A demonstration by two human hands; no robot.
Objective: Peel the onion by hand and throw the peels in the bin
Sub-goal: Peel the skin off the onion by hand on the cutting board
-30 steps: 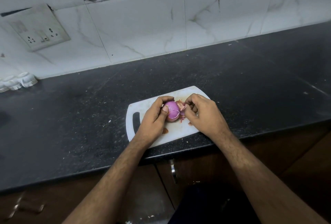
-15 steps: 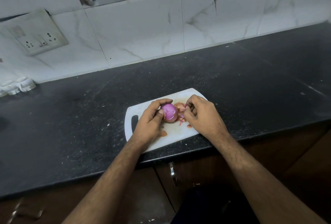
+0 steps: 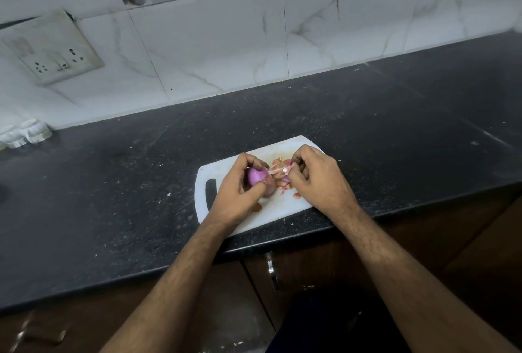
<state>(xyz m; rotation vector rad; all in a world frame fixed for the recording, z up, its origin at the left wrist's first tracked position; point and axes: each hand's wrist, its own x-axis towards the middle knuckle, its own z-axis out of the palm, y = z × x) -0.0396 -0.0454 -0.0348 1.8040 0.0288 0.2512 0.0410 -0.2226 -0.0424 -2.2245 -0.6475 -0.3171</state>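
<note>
Hands meet over a white cutting board [image 3: 226,174] that lies at the front edge of a dark speckled countertop [image 3: 113,183], its slotted handle toward the left. The left hand [image 3: 240,191] curls round a purple onion [image 3: 258,179] and holds it just above the board's middle, thumb across the near side and fingers over the top, so only part of the bulb shows. The right hand [image 3: 317,180] sits just beside it, fingers bent, pinching a pale strip of peel [image 3: 281,170] that stretches from the onion's right side to the fingertips. Whether that strip is already torn free from the bulb cannot be told.

Loose peels [image 3: 282,183] in pink and brown lie on the board between and under the two hands, partly hidden by the right knuckles; one small scrap [image 3: 296,195] rests apart toward the board's front right, and a brownish bit [image 3: 256,208] lies near the left wrist.

Behind the board the countertop runs to a wall of white marbled tiles [image 3: 226,41]. A switch-and-socket plate [image 3: 53,47] hangs on the wall at the far left, and small white objects [image 3: 26,133] stand at the countertop's back left edge, too blurred to name. Below the front edge are brown cabinet doors [image 3: 310,268] with a metal handle [image 3: 272,270]. No bin is in view.
</note>
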